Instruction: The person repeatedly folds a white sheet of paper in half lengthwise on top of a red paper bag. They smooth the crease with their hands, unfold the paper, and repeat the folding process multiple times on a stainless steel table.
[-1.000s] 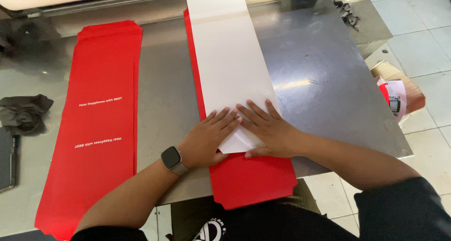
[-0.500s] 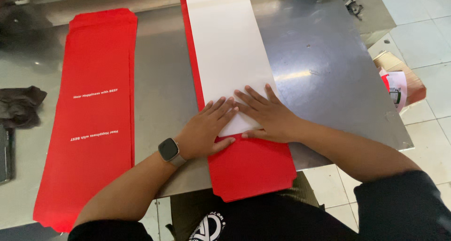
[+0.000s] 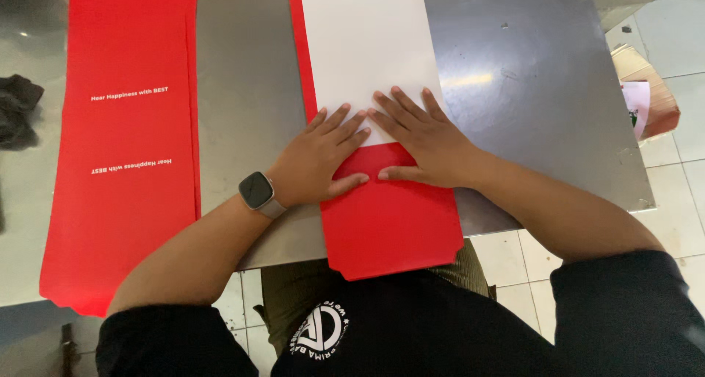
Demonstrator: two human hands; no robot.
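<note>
**foldnerd:** Starting at the fingers: both sets are spread flat and pressing down, not pinching anything. The left hand (image 3: 319, 159) and right hand (image 3: 422, 138) sit side by side, fingertips almost meeting, right where the white panel (image 3: 363, 46) ends and the red shows. The left thumb and the right thumb both lie on the red part.

**papercut_88:** So what are they pressing on exactly?

**foldnerd:** A long red card sheet (image 3: 389, 215) lying down the middle of the steel table (image 3: 529, 91), with the white face folded or laid over most of it. The near end of the red sheet hangs past the table edge toward the person's lap. Can't tell whether the white is the sheet's own back side or a separate piece.

**papercut_88:** Any tips for getting that crease clean?

**foldnerd:** I'd say keep the palms low and the pressure even, and hold the long edges lined up so the thin red strip on the left stays the same width all the way up. If one hand pushes harder, the panel will likely skew.

**papercut_88:** Anything else around?

**foldnerd:** A stack of red sheets (image 3: 125, 142) with white lettering lies well apart on the left, a dark cloth (image 3: 18, 109) at the far left edge, and a cardboard box (image 3: 646, 91) on the tiled floor to the right. The left wrist wears a smartwatch (image 3: 257, 191).
</note>
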